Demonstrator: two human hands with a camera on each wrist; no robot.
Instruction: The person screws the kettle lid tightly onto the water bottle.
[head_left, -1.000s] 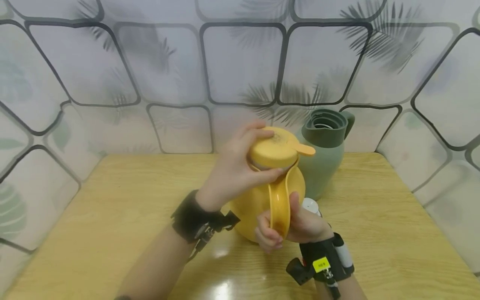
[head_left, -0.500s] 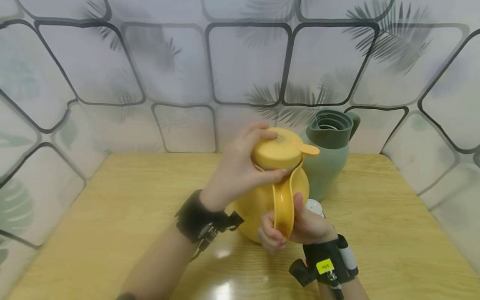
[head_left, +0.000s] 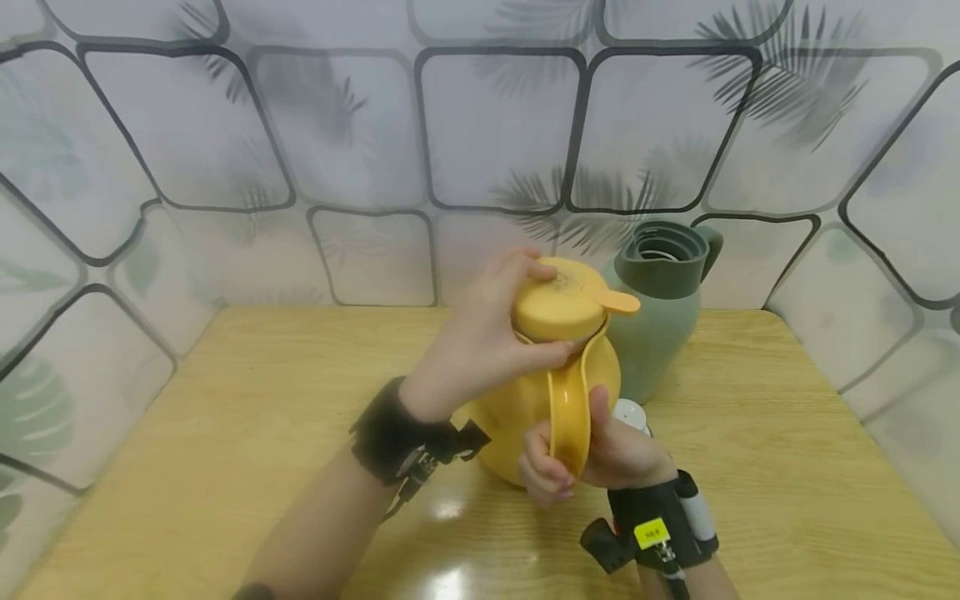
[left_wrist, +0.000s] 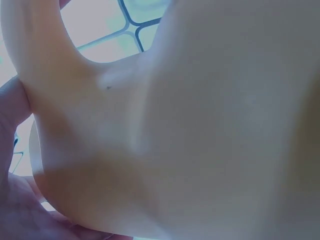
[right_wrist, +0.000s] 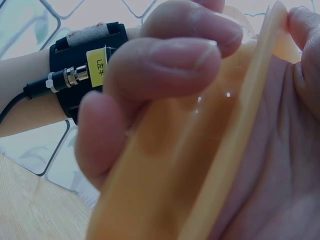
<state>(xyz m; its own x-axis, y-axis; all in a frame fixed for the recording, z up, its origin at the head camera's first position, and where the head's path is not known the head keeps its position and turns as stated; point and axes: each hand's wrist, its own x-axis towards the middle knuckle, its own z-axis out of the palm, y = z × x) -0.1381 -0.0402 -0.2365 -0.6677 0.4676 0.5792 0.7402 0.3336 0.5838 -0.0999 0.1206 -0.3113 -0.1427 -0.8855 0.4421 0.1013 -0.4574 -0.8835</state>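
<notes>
A yellow jug (head_left: 502, 417) stands on the table in the middle of the head view, its handle (head_left: 567, 408) toward me. My left hand (head_left: 491, 325) grips the yellow lid (head_left: 558, 308) at the jug's mouth, thumb at the near edge and fingers over the top. The lid's tab (head_left: 618, 301) points right. My right hand (head_left: 600, 454) is wrapped round the handle; the right wrist view shows its fingers (right_wrist: 165, 65) curled over the handle's edge. In the left wrist view the jug's body (left_wrist: 200, 125) fills most of the picture.
A green jug (head_left: 652, 333) with an uncovered mouth stands just behind and right of the yellow one. A small white round object (head_left: 630, 413) lies partly hidden behind my right hand. The wooden table (head_left: 247, 400) ends at a patterned wall (head_left: 360, 150).
The whole scene has shifted slightly right in the head view. Less of the pale band under the lid shows now. Both hands keep their hold on the lid and handle.
</notes>
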